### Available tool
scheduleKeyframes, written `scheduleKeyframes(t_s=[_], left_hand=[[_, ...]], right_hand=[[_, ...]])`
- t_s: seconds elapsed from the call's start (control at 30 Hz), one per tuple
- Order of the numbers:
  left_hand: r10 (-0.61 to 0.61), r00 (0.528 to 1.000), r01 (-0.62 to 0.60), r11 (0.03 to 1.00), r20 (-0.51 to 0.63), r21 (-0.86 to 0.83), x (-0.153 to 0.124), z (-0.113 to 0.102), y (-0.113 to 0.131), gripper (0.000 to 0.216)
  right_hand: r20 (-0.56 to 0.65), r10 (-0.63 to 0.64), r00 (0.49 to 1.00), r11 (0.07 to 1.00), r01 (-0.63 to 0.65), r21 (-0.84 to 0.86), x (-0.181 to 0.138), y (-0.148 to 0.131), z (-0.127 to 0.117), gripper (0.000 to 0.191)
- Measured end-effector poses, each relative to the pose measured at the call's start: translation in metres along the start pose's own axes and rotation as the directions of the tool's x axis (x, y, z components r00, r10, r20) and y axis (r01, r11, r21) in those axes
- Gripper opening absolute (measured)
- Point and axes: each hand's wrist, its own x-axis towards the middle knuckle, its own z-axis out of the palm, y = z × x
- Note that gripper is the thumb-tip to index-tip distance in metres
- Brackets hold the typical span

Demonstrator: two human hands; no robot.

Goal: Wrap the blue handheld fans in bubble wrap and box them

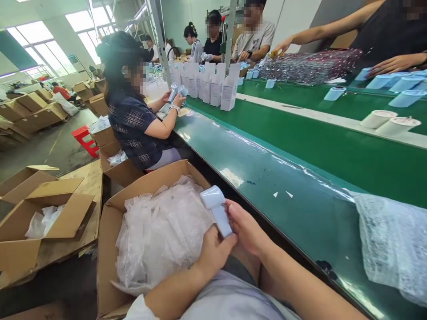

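Observation:
A light-blue plastic piece with a rounded head and a straight handle (pixel 221 218) is held up between my two hands, beside the table edge. My left hand (pixel 215 249) is closed about the lower end of the handle. My right hand (pixel 246 226) grips it from the other side, thumb and fingers near the joint of head and handle. Directly to the left stands an open cardboard box (pixel 108 235) full of clear bubble-wrap bags (pixel 160 235). The piece's exact kind cannot be made out.
A shiny green table (pixel 253 200) runs along a green conveyor belt (pixel 300 129). Bubble wrap (pixel 393 240) lies at right. White boxes (pixel 228 91), light-blue cups (pixel 334 93) and white cups (pixel 378 119) stand on the line. A co-worker (pixel 133 111) sits ahead; others work opposite.

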Motion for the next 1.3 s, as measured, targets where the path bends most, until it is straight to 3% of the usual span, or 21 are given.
scheduleKeyframes(t_s=[0.07, 0.13, 0.17, 0.27, 0.37, 0.47, 0.57, 0.63, 0.73, 0.87, 0.97, 1.1, 1.2, 1.3], left_hand=[[0.03, 0.993, -0.038, 0.997, 0.113, 0.073, 0.003, -0.003, -0.005, 0.026], [-0.009, 0.976, -0.042, 0.973, 0.217, 0.229, 0.016, -0.022, -0.01, 0.027], [-0.034, 0.978, -0.035, 0.946, 0.207, 0.321, 0.026, -0.038, -0.012, 0.028], [0.015, 0.998, 0.018, 0.856, -0.061, 0.517, 0.061, -0.097, -0.016, 0.027], [0.031, 0.994, 0.041, 0.789, -0.107, 0.613, 0.079, -0.13, -0.029, 0.021], [-0.082, 0.995, 0.022, 0.718, 0.052, 0.695, 0.068, -0.121, -0.057, 0.012], [-0.207, 0.963, 0.004, 0.654, 0.173, 0.756, 0.046, -0.101, -0.088, 0.042], [-0.224, 0.96, 0.008, 0.619, 0.167, 0.785, 0.037, -0.097, -0.103, 0.046], [-0.202, 0.973, 0.038, 0.612, 0.11, 0.79, 0.035, -0.103, -0.11, 0.018], [-0.102, 0.995, 0.055, 0.679, 0.02, 0.732, 0.04, -0.11, -0.092, 0.014], [0.006, 1.0, 0.013, 0.766, -0.027, 0.643, 0.039, -0.101, -0.067, 0.015], [0.011, 0.997, -0.043, 0.901, 0.077, 0.432, 0.031, -0.079, -0.038, 0.027], [-0.058, 0.99, 0.044, 0.993, 0.13, 0.11, 0.027, -0.072, -0.024, 0.034], [-0.128, 0.99, 0.137, 0.978, 0.066, -0.155, 0.028, -0.071, -0.012, 0.038]], right_hand=[[0.03, 0.009, 1.0, 0.997, -0.007, -0.075, -0.007, 0.001, -0.001, 0.049], [0.017, 0.083, 0.996, 0.994, -0.081, -0.073, -0.012, -0.001, -0.009, 0.049], [-0.009, 0.123, 0.992, 0.991, -0.123, -0.058, -0.015, -0.001, -0.015, 0.049], [-0.118, 0.19, 0.975, 0.981, -0.194, -0.025, -0.024, 0.0, -0.037, 0.048], [-0.128, 0.256, 0.958, 0.966, -0.259, -0.005, -0.035, 0.008, -0.054, 0.038], [-0.107, 0.282, 0.953, 0.958, -0.274, 0.087, -0.043, 0.015, -0.057, 0.035], [-0.135, 0.283, 0.95, 0.95, -0.258, 0.179, -0.048, 0.02, -0.054, 0.04], [-0.119, 0.292, 0.949, 0.946, -0.268, 0.183, -0.051, 0.022, -0.052, 0.043], [-0.043, 0.303, 0.952, 0.945, -0.294, 0.146, -0.054, 0.025, -0.053, 0.046], [0.059, 0.337, 0.94, 0.934, -0.341, 0.108, -0.055, 0.029, -0.055, 0.055], [0.178, 0.418, 0.891, 0.895, -0.437, 0.088, -0.052, 0.036, -0.046, 0.064], [0.353, 0.463, 0.813, 0.868, -0.496, 0.006, -0.044, 0.041, -0.027, 0.079], [0.346, 0.459, 0.818, 0.878, -0.478, -0.033, -0.042, 0.038, -0.023, 0.069], [0.26, 0.439, 0.86, 0.898, -0.432, -0.086, -0.047, 0.032, -0.029, 0.051]])
